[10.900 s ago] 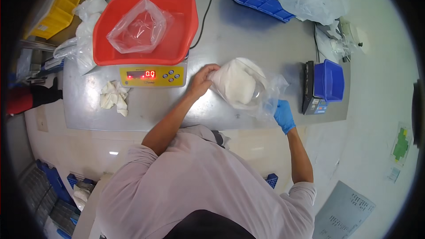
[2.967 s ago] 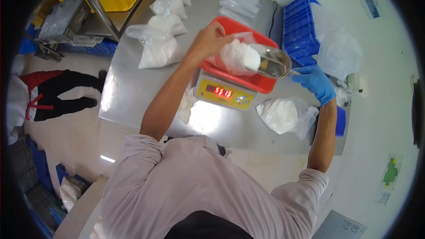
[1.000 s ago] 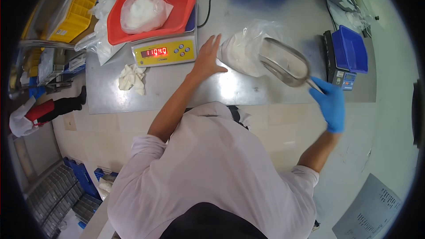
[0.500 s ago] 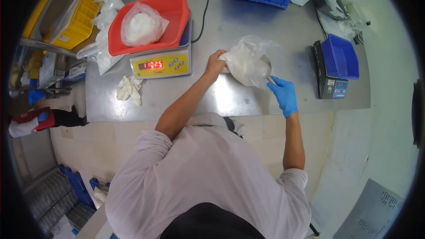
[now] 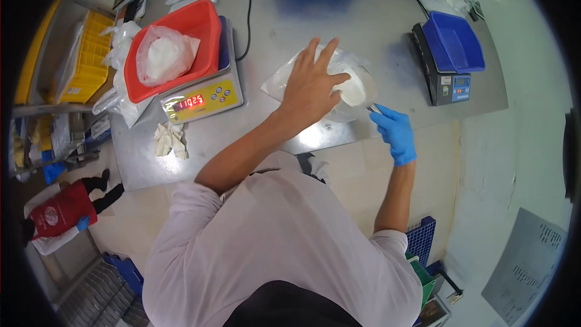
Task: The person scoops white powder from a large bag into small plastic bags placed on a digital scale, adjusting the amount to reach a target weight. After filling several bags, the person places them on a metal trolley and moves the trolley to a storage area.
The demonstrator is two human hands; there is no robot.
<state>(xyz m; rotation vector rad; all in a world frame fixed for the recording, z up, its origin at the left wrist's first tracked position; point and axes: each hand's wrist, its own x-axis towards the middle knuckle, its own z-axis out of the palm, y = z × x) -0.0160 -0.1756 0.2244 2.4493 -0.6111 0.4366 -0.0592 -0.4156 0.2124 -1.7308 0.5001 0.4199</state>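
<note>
On the steel table lies a clear plastic bag (image 5: 279,80) of white powder. My bare left hand (image 5: 311,88) is over it, fingers spread and apart. In my blue-gloved right hand (image 5: 394,133) is the metal handle of a scoop (image 5: 375,109). The scoop's bowl is heaped with white powder (image 5: 357,88) and sits at the bag's right part, beside my left fingertips. I cannot tell whether the bowl is inside the bag or just above it.
At left, a yellow-fronted scale (image 5: 209,98) bears a red tray (image 5: 212,42) with a bag of white powder (image 5: 164,57). A crumpled cloth (image 5: 170,140) lies below. At right, another scale (image 5: 452,88) holds a blue tray (image 5: 457,42). A person in a red apron (image 5: 63,211) is far left.
My left hand has let go of the bag's gathered side and moved right over it, fingers spread. The scoop's powder heap now shows plainly. The view has shifted; the person at left shows more fully.
</note>
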